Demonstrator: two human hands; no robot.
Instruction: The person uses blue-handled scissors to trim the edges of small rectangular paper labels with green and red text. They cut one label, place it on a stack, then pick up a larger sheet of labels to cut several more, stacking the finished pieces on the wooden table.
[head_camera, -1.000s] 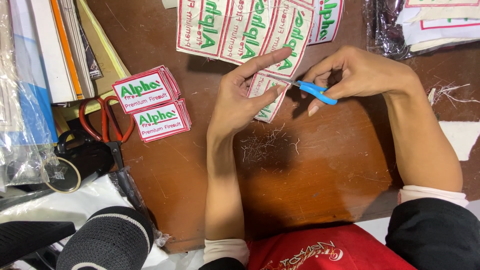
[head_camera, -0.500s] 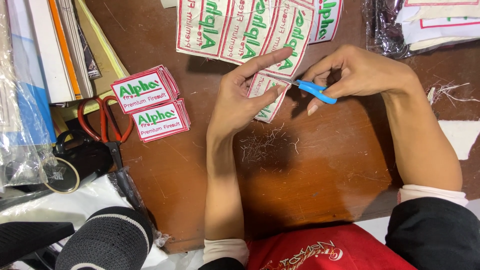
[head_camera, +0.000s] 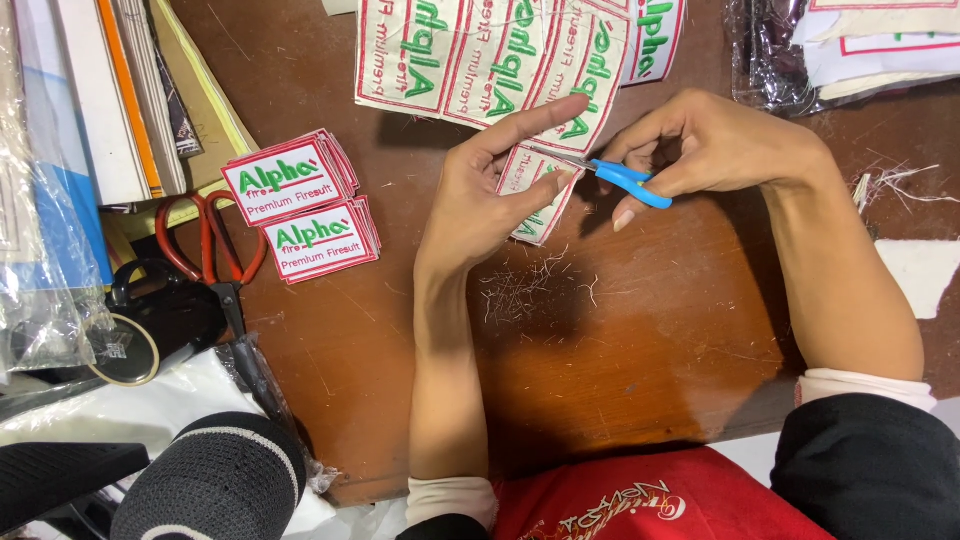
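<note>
My left hand (head_camera: 490, 190) pinches a small white embroidered patch (head_camera: 535, 205) with red border and green lettering, forefinger stretched over the sheet above it. My right hand (head_camera: 715, 145) grips a small blue-handled thread snipper (head_camera: 620, 180), its metal tip touching the patch's upper edge. A larger uncut sheet of the same patches (head_camera: 500, 60) lies just beyond both hands on the brown wooden table (head_camera: 640, 360). Loose thread clippings (head_camera: 525, 290) lie below the left hand.
Two stacks of finished patches (head_camera: 300, 205) sit to the left. Red-handled scissors (head_camera: 210, 250), a tape roll (head_camera: 125, 350) and stacked books (head_camera: 110, 90) crowd the left edge. A plastic bag of patches (head_camera: 850, 45) lies top right. A dark knitted item (head_camera: 215, 480) sits bottom left.
</note>
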